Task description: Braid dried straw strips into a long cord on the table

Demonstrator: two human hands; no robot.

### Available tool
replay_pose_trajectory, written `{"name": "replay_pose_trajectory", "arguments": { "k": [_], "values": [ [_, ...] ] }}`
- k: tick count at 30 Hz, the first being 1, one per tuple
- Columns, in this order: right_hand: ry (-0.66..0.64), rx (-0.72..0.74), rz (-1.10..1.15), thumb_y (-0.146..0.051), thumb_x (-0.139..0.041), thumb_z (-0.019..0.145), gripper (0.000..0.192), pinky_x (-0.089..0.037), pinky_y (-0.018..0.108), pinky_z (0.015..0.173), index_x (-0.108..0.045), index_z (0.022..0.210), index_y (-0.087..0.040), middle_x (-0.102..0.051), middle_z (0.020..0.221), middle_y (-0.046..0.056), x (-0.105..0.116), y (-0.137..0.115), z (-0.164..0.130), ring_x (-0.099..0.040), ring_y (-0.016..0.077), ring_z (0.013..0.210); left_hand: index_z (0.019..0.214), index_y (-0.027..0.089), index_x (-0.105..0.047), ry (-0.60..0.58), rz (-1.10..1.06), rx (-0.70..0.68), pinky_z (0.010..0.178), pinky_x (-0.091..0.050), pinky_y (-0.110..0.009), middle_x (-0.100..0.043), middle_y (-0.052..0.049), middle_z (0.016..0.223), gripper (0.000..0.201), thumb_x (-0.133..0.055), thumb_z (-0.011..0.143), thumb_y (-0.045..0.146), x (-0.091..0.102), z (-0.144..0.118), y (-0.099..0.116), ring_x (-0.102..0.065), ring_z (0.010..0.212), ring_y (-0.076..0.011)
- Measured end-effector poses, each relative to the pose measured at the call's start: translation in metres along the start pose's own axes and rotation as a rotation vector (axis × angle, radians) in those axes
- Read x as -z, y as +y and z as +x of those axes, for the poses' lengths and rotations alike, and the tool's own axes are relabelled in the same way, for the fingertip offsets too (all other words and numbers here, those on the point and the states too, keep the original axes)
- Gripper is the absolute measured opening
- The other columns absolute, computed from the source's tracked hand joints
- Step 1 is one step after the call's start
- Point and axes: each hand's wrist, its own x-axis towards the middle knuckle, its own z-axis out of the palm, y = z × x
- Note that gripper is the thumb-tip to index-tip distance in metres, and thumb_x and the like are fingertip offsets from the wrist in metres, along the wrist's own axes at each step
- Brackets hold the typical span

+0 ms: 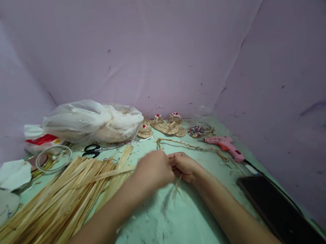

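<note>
Straw strips (51,207) lie heaped at 9 o'clock from my hands, long axes running toward 2 o'clock. My left hand (154,170), the nearer 1, is closed, pinching 1 strip (110,175). My right hand (184,167) touches it, fingers curled around braided straw cord (192,147) trailing toward 1 o'clock, near the pink glue gun (225,146).

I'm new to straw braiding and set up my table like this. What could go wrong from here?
The pink glue gun lies close beside the right hand, with its cord running past the dark phone; a sweep of the arm might snag it. The braided cord trails loose towards the glue gun, so it may catch or tangle. The left forearm lies against the pile of straw strips, near the left hand, and might scatter them.
</note>
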Motion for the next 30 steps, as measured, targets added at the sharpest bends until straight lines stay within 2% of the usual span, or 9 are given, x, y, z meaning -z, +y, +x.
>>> {"name": "replay_pose_trajectory", "arguments": {
  "k": [2, 3, 5, 6, 9, 14, 17, 25, 30],
  "values": [
    [-0.006, -0.025, 0.038, -0.008, -0.048, 0.055, 0.007, -0.015, 0.017, 0.032, -0.053, 0.054, -0.012, -0.042, 0.036, -0.006, 0.002, -0.003, -0.002, -0.024, 0.002, 0.029, 0.061, 0.011, -0.061, 0.229, -0.106, 0.099, 0.047, -0.031, -0.021, -0.054, -0.006, 0.052, 0.018, -0.047, 0.064, 0.021, 0.013, 0.01, -0.018, -0.05, 0.051, -0.0132],
    [-0.009, -0.035, 0.061, -0.008, -0.049, 0.056, 0.006, -0.012, 0.017, 0.031, -0.054, 0.054, -0.011, -0.043, 0.037, -0.006, 0.003, -0.003, -0.002, -0.023, 0.0015, 0.028, 0.064, 0.01, -0.061, 0.265, -0.24, 0.16, 0.044, -0.03, -0.02, -0.052, -0.004, 0.048, 0.019, -0.046, 0.065, 0.022, 0.016, 0.016, -0.027, -0.047, 0.046, -0.0112],
    [-0.019, -0.046, 0.092, -0.008, -0.051, 0.058, 0.006, -0.011, 0.017, 0.03, -0.055, 0.055, -0.01, -0.046, 0.039, -0.005, 0.004, -0.004, -0.002, -0.024, 0.001, 0.027, 0.075, 0.01, -0.061, 0.083, -0.549, 0.322, 0.038, -0.025, -0.02, -0.046, 0.0, 0.041, 0.022, -0.046, 0.066, 0.022, 0.013, 0.026, -0.04, -0.038, 0.035, -0.0086],
    [-0.024, -0.043, 0.104, -0.007, -0.051, 0.058, 0.006, -0.012, 0.017, 0.03, -0.055, 0.055, -0.01, -0.049, 0.042, -0.004, 0.004, -0.004, -0.002, -0.027, 0.001, 0.028, 0.076, 0.01, -0.06, -0.037, -0.682, 0.354, 0.036, -0.022, -0.019, -0.044, 0.002, 0.039, 0.022, -0.047, 0.065, 0.022, 0.008, 0.031, -0.045, -0.034, 0.032, -0.0073],
    [-0.037, -0.037, 0.121, -0.007, -0.052, 0.06, 0.005, -0.014, 0.016, 0.03, -0.056, 0.057, -0.009, -0.054, 0.047, -0.002, 0.004, -0.003, 0.0, -0.033, 0.0013, 0.03, 0.067, 0.009, -0.058, -0.327, -0.969, 0.349, 0.033, -0.017, -0.016, -0.042, 0.002, 0.038, 0.014, -0.049, 0.064, 0.02, -0.012, 0.039, -0.047, -0.03, 0.03, -0.0044],
    [-0.073, -0.015, 0.124, -0.008, -0.054, 0.062, 0.006, -0.016, 0.015, 0.031, -0.055, 0.057, -0.01, -0.057, 0.048, 0.001, 0.005, -0.002, 0.0, -0.045, 0.0045, 0.037, 0.062, 0.006, -0.055, -0.548, -1.266, 0.347, 0.029, -0.014, -0.013, -0.054, -0.005, 0.05, 0.018, -0.042, 0.072, 0.014, -0.023, 0.043, -0.045, -0.029, 0.03, -0.0005],
    [-0.081, -0.011, 0.145, -0.008, -0.053, 0.064, 0.007, -0.018, 0.015, 0.032, -0.058, 0.06, -0.009, -0.056, 0.047, 0.001, 0.005, -0.001, 0.0, -0.046, 0.0052, 0.038, 0.064, 0.005, -0.056, -0.606, -1.341, 0.354, 0.028, -0.014, -0.011, -0.058, -0.008, 0.056, 0.018, -0.041, 0.073, 0.012, -0.022, 0.043, -0.046, -0.03, 0.03, 0.0006],
    [-0.032, -0.027, 0.156, -0.009, -0.055, 0.069, 0.008, -0.013, 0.014, 0.028, -0.063, 0.067, -0.008, -0.059, 0.051, 0.002, 0.006, 0.001, 0.0, -0.032, 0.0004, 0.029, 0.062, 0.007, -0.057, -0.541, -1.305, 0.305, 0.03, -0.023, -0.01, -0.058, -0.005, 0.052, 0.011, -0.051, 0.07, 0.013, -0.033, 0.045, -0.051, -0.038, 0.033, -0.0006],
    [-0.033, -0.077, 0.207, -0.004, -0.052, 0.066, 0.01, -0.018, 0.015, 0.028, -0.061, 0.064, -0.008, -0.059, 0.052, 0.003, 0.007, -0.001, 0.001, -0.041, 0.0034, 0.033, 0.064, 0.007, -0.057, -0.458, -1.183, 0.248, 0.031, -0.032, -0.014, -0.054, -0.001, 0.047, 0.013, -0.059, 0.066, 0.02, -0.035, 0.045, -0.052, -0.044, 0.033, -0.0049]
  ]
}}
